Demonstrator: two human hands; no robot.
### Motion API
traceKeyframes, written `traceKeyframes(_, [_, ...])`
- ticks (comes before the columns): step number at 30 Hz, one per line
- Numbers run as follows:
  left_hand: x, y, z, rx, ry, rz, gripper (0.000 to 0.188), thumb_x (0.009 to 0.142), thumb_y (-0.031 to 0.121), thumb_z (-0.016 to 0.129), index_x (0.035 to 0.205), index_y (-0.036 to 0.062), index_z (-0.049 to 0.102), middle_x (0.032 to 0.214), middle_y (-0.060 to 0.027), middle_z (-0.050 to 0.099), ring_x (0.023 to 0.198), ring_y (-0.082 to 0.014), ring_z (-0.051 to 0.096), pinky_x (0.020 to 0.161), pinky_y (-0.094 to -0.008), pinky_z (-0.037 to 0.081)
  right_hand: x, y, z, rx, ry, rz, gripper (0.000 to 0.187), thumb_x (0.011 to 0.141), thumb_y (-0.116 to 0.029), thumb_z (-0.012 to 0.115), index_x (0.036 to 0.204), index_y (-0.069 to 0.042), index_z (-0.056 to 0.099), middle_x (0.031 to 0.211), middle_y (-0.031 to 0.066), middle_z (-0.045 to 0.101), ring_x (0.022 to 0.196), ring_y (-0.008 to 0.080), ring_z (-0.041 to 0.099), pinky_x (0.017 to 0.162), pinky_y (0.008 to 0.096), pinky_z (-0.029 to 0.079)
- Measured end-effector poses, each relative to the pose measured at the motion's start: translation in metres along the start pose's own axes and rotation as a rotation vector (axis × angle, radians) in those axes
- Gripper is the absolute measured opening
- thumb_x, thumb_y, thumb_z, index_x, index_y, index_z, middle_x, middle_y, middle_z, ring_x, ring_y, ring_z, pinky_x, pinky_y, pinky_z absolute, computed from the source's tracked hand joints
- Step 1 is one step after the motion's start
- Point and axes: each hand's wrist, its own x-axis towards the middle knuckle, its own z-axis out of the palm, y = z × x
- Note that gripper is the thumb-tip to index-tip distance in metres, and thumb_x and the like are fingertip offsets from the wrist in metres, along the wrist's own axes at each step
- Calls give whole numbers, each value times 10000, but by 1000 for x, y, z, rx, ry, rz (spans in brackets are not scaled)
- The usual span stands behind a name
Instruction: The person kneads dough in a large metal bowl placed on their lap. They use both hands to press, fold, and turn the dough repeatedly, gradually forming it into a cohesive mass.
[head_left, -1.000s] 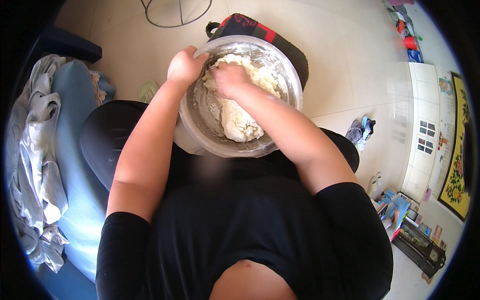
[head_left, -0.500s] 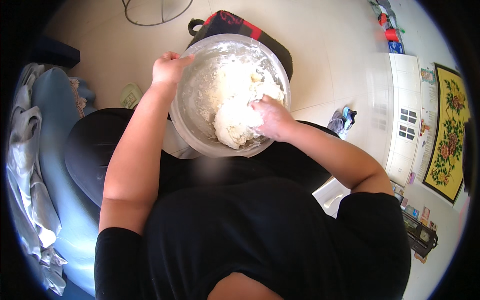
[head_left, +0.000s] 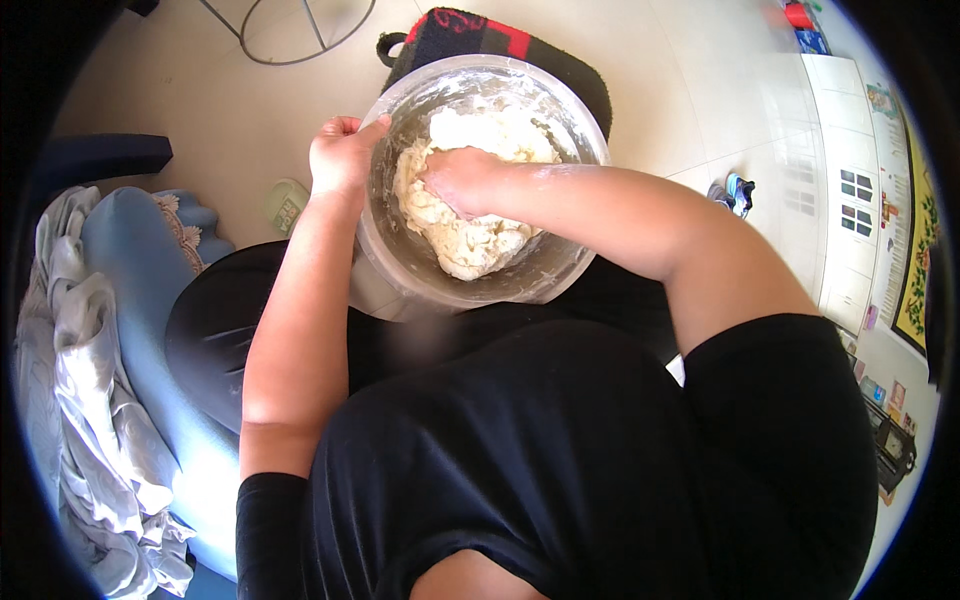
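Observation:
A large round metal bowl (head_left: pixel 578 215) rests at my lap, its inner wall smeared with flour and wet paste. Inside lies a lumpy mass of pale dough (head_left: pixel 478 248), brightest at its far side. My left hand (head_left: pixel 343 155) grips the bowl's left rim, thumb over the edge and the other fingers curled outside. My right hand (head_left: pixel 462 180) is sunk into the left part of the dough, its fingers closed into it and mostly hidden. White residue marks the right wrist.
Under the bowl's far side is a dark padded piece with red patches (head_left: pixel 560 75). A metal ring stand (head_left: pixel 310 55) is on the tiled floor beyond. A green slipper (head_left: pixel 287 203) and a blue sofa (head_left: pixel 140 270) are left; shoes (head_left: pixel 735 193) lie right.
My right hand has moved left across the bowl, from the dough's right side to its left part. The dough is flatter and more spread leftward. My left hand still holds the rim.

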Motion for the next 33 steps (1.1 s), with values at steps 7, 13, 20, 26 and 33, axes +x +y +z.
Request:
traceKeyframes(7, [5,-5,-1,-24,93,-1,282,659,164,749,705,66,489,652,17,480,585,-93,399,543,-233,362,-20,-5,-4,659,100,299,222,800,-201,528,928,-29,584,748,142,578,683,261,564,637,372,468])
traceKeyframes(13, [-5,-20,-10,-238,82,-106,304,652,155,749,719,88,461,666,26,443,599,-93,376,549,-243,345,-139,-12,-63,95,-78,-154,297,771,-238,618,952,-4,596,1031,201,532,980,284,493,854,369,414])
traceKeyframes(20, [-23,6,-1,-116,98,-108,297,668,157,742,719,90,457,672,19,457,607,-95,391,565,-243,362,-155,-34,-70,86,-28,-120,250,835,-92,547,1069,-7,565,1058,153,573,951,214,559,839,294,444])
traceKeyframes(26, [-13,-3,-5,-140,95,-81,291,681,165,736,725,81,460,666,16,459,596,-95,404,556,-252,382,-137,-32,-107,854,322,107,320,848,-121,552,1138,11,523,1044,101,588,962,162,561,839,275,455])
traceKeyframes(33, [-9,-9,-3,220,-25,28,388,822,264,591,1083,-15,520,958,-131,604,885,-220,572,795,-314,448,-65,57,-53,1154,344,437,413,835,-274,580,1138,3,539,1016,100,603,935,156,575,771,245,469])
